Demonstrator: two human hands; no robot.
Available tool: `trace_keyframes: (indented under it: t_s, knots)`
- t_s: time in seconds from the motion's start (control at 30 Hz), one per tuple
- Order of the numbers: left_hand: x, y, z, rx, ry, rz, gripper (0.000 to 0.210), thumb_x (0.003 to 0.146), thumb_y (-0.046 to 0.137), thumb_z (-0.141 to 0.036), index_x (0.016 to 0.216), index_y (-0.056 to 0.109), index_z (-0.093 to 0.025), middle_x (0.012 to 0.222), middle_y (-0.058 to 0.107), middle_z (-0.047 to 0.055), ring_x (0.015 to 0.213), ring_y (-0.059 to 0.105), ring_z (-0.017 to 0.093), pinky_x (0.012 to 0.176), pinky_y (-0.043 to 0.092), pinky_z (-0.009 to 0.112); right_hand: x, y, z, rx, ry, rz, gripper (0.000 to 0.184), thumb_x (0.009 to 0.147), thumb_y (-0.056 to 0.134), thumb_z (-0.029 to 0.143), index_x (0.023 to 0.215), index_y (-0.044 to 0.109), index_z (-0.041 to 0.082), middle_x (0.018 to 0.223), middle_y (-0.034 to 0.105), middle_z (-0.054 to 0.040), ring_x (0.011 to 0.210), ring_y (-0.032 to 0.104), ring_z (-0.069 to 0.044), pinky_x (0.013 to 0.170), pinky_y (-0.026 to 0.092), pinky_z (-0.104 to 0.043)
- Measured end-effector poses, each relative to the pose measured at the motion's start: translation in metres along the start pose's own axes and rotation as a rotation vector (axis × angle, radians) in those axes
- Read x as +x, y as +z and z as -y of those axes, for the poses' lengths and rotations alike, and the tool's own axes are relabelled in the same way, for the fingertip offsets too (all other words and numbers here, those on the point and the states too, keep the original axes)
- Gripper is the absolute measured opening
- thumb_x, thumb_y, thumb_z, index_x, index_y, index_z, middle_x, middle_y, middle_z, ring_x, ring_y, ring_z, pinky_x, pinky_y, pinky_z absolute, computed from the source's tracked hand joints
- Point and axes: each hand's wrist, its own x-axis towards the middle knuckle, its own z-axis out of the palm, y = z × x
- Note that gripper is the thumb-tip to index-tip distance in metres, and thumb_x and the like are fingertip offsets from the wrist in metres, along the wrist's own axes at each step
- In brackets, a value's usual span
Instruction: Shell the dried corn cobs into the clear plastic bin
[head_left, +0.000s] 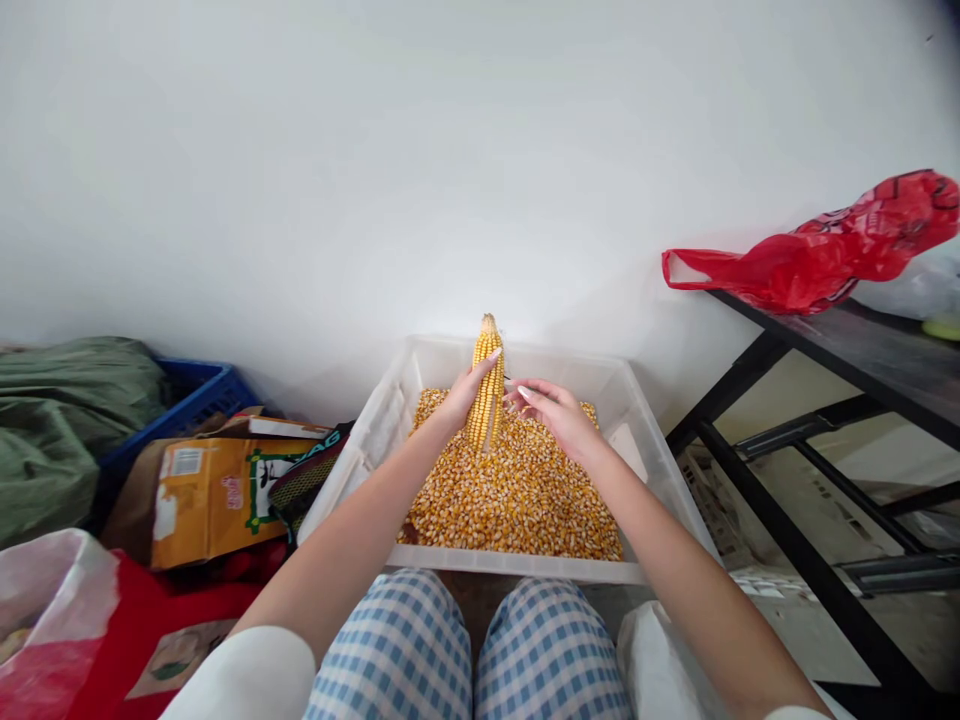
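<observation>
A yellow ear of corn (486, 395) stands nearly upright over the tub, its pale stalk end at the top. A strip near its lower end shows bare cob between the kernels. My left hand (466, 392) wraps around the ear from the left, with the thumb across its front. To the right of the ear, my right hand (559, 415) has its fingers loosely stretched towards it and somewhat apart. A tiny dark mark shows by those fingertips; I cannot make out what it is. Loose corn kernels (517, 500) lie heaped beneath both hands.
The translucent plastic tub (517, 567) sits before my knees, against the white wall. On the left are a cardboard box (214, 500), a blue crate (199, 400) and a red bag (142, 620). A black rack (847, 350) with a red plastic bag (832, 250) stands on the right.
</observation>
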Motion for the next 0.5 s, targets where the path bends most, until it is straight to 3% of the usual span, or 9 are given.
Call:
trace_keyframes:
  t_s: [0.13,0.23,0.3,0.4,0.5]
  knots:
    - [0.003,-0.004,0.000,-0.024,0.018,0.034,0.045,0.068,0.056,-0.056,0.084,0.057,-0.014,0.070,0.063,0.006,0.059,0.059,0.014,0.057,0.046,0.025,0.000,-0.002,0.001,-0.132,0.023,0.023,0.034,0.081,0.048,0.041,0.102,0.059,0.017,0.092,0.065,-0.0073,0.071,0.060,-0.012,0.064,0.046,-0.024]
    - [0.002,-0.005,-0.001,-0.015,-0.032,0.057,0.044,0.068,0.055,-0.056,0.081,0.057,-0.014,0.067,0.063,0.006,0.057,0.059,0.016,0.056,0.047,0.027,0.001,-0.001,-0.007,-0.259,0.038,0.035,0.033,0.084,0.042,0.039,0.107,0.053,0.018,0.072,0.062,-0.0011,0.055,0.055,-0.009,0.052,0.042,-0.022]
    - [0.002,-0.005,-0.002,-0.010,-0.054,0.060,0.043,0.068,0.054,-0.056,0.078,0.057,-0.014,0.064,0.062,0.005,0.055,0.059,0.016,0.055,0.047,0.028,0.002,-0.002,-0.015,-0.398,0.042,-0.038,0.031,0.083,0.042,0.037,0.108,0.048,0.020,0.063,0.055,0.0032,0.048,0.047,-0.009,0.046,0.037,-0.020]
    - [0.003,-0.007,-0.003,-0.011,-0.029,0.032,0.042,0.068,0.054,-0.055,0.077,0.056,-0.015,0.062,0.062,0.005,0.053,0.059,0.016,0.053,0.046,0.027,0.003,-0.002,-0.024,-0.519,0.032,-0.117,0.030,0.082,0.044,0.036,0.108,0.047,0.020,0.065,0.053,0.0037,0.048,0.044,-0.008,0.044,0.035,-0.020]
    - [0.004,-0.009,-0.002,-0.018,-0.004,0.012,0.043,0.068,0.053,-0.056,0.077,0.055,-0.014,0.062,0.061,0.006,0.053,0.059,0.016,0.052,0.046,0.026,0.003,-0.002,-0.025,-0.491,0.036,-0.058,0.033,0.081,0.045,0.038,0.108,0.048,0.019,0.065,0.053,0.0031,0.047,0.045,-0.009,0.044,0.036,-0.020]
